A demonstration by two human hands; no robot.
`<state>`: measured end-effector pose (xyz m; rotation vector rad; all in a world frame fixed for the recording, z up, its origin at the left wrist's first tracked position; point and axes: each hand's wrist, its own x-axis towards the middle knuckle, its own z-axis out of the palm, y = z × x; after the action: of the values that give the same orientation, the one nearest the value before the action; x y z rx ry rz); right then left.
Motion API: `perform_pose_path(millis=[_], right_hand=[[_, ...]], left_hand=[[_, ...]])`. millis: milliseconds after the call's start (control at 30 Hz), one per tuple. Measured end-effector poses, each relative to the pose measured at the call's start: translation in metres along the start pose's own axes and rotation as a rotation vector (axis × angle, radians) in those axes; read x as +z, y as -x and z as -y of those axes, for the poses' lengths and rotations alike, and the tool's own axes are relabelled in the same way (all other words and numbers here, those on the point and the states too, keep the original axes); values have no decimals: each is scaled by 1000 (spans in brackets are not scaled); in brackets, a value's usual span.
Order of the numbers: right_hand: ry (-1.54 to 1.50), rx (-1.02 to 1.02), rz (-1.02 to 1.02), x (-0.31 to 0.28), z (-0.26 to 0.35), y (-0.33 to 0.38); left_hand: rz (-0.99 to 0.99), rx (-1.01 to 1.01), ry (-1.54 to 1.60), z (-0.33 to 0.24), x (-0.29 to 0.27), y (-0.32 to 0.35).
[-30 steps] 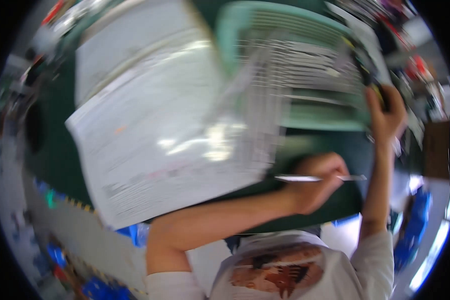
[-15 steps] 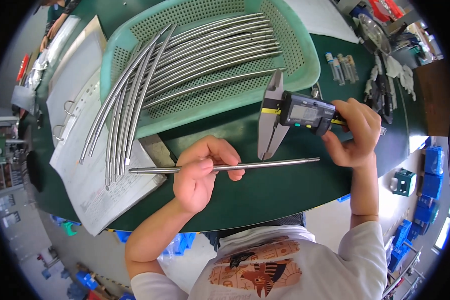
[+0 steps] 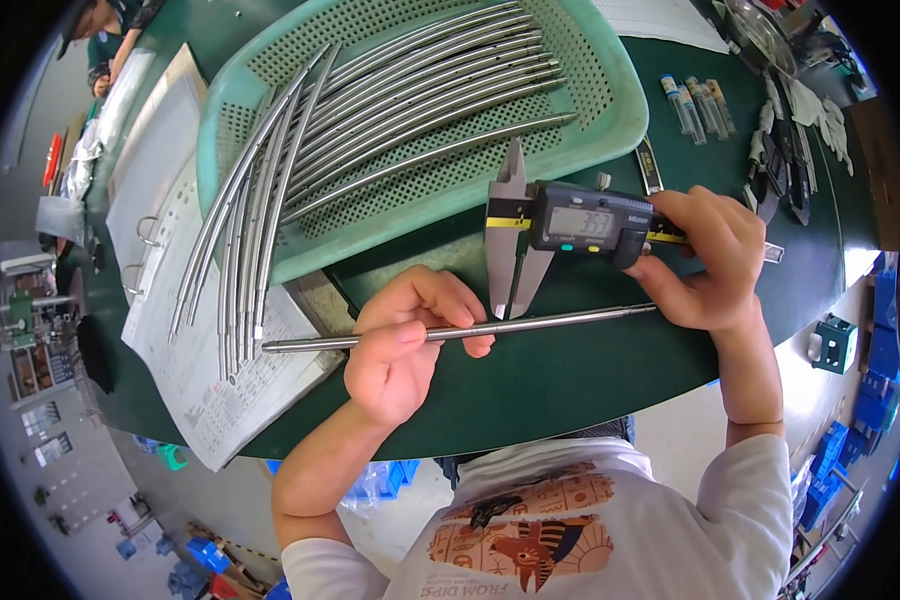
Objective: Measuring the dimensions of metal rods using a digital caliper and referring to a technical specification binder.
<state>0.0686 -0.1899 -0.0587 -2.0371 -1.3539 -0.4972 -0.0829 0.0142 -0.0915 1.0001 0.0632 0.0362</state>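
My left hand [image 3: 400, 345] pinches a thin metal rod [image 3: 550, 323] between thumb and fingers, holding it roughly level above the green table. In my right hand [image 3: 710, 262] is a digital caliper [image 3: 590, 222], gripped near its slide with the thumb below. Its jaws are slightly apart and point down, their tips at or just above the rod's middle; whether they touch it I cannot tell. Beyond both hands, a pale green perforated basket [image 3: 625, 110] holds many similar metal rods [image 3: 420, 110]. Several more rods [image 3: 255, 230] lie across its left rim.
An open ring binder with papers [image 3: 205, 400] lies left of the basket. To the right are small capped tubes [image 3: 695, 110], gloves [image 3: 820, 115] and dark hand tools [image 3: 785, 165]. A co-worker's arm [image 3: 125, 50] shows at the far left. Blue bins [image 3: 855, 430] stand beyond the table's right side.
The caliper has moved left, nearer the rod's middle, and its jaws have narrowed to a smaller gap. My left hand keeps its pinch on the rod. The view has shifted slightly.
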Motion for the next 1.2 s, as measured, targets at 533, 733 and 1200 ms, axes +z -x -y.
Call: perform_pose_path(millis=[533, 733, 1200], right_hand=[[170, 13, 34, -14, -52, 59], [95, 122, -18, -17, -85, 74], [-31, 288, -533, -11, -64, 43]], left_hand=[[85, -15, 100, 12, 2, -11], [136, -132, 303, 16, -4, -12], [129, -197, 669, 15, 0, -14]])
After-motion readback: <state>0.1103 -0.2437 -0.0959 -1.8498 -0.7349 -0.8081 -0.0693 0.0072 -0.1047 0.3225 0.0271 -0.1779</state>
